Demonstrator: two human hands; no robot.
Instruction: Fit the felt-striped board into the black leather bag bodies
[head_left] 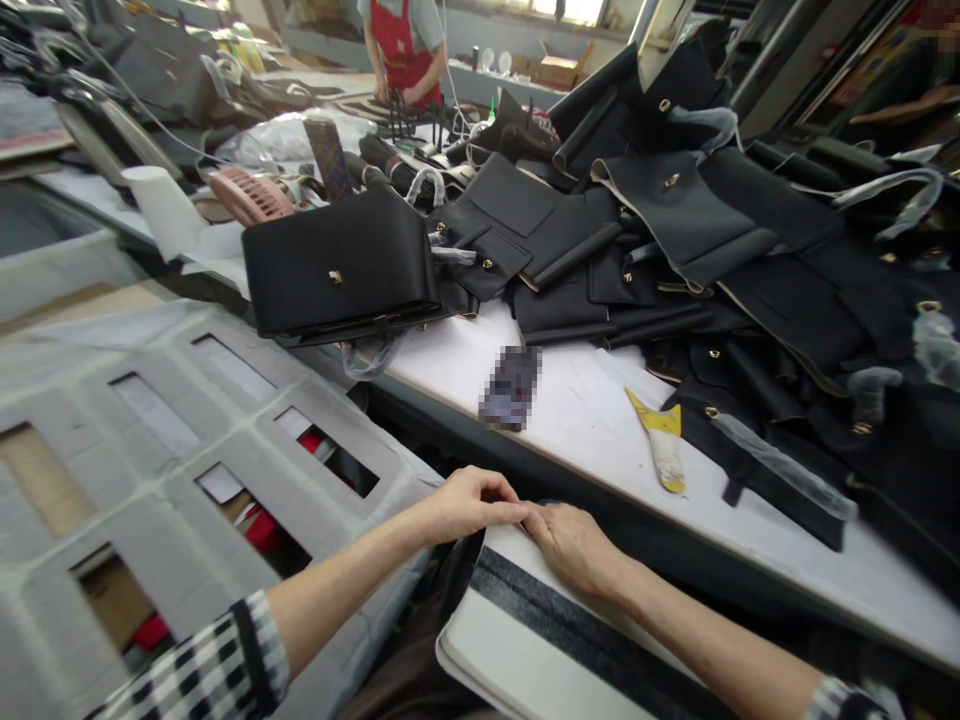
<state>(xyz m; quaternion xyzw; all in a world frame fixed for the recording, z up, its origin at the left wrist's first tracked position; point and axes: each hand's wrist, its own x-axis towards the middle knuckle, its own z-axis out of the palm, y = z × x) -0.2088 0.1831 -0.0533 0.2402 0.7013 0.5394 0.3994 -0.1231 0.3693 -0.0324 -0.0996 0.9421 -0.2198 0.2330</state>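
Note:
A white panel with a dark strip along it [517, 655] lies across my lap, with rounded corners; its kind is not clear. My left hand [476, 505] is closed in a pinch at the panel's far edge, thumb and fingertips meeting my right hand's fingers. My right hand [576, 545] is curled over the same edge, its fingers partly hidden. Whatever small part sits between the fingertips is covered. Beyond the hands, on the white table [570, 440], lie a pixelated phone-like object [511, 388] and a yellow-and-white flat tool [664, 440].
A black bag [337, 262] stands at the table's left edge. Black bag pieces [675, 240] with gold hardware pile up behind and right. At left is a grey slotted cover [165, 400]. A pink fan [251, 196] and a person in a red apron [405, 50] are further back.

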